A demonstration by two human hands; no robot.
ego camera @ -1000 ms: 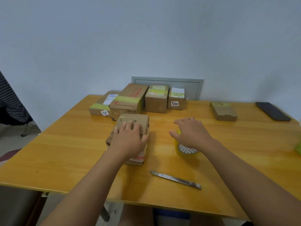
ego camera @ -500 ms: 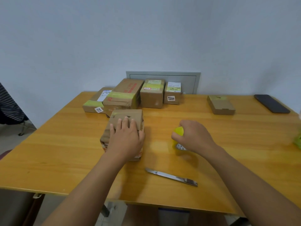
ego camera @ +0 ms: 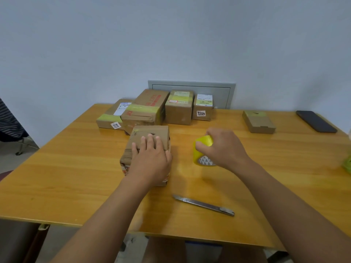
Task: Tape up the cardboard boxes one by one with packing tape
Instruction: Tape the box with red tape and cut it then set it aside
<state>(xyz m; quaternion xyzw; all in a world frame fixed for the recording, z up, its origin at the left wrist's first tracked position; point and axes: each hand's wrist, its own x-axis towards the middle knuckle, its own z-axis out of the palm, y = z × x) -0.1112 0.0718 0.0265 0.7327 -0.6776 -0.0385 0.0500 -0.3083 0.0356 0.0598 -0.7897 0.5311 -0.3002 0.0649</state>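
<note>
A small brown cardboard box (ego camera: pixel 150 132) sits in the middle of the wooden table (ego camera: pixel 66 168). My left hand (ego camera: pixel 152 158) lies flat on its top with fingers straight. To its right my right hand (ego camera: pixel 224 149) grips a roll of yellow packing tape (ego camera: pixel 202 150), tilted on edge and lifted slightly off the table. Several boxes banded with yellow tape stand at the back: a flat one (ego camera: pixel 112 118), a large one (ego camera: pixel 146 109), a medium one (ego camera: pixel 179 108) and a small one (ego camera: pixel 203 108).
A metal utility knife (ego camera: pixel 204 205) lies near the front edge. A flat brown box (ego camera: pixel 258 121) and a dark phone (ego camera: pixel 316 121) lie at the back right. A green object (ego camera: pixel 346 164) shows at the right edge. Someone's striped sleeve (ego camera: pixel 9 122) is at far left.
My right hand closed round the tape roll and tipped it up off the table. My left hand stayed flat on the box.
</note>
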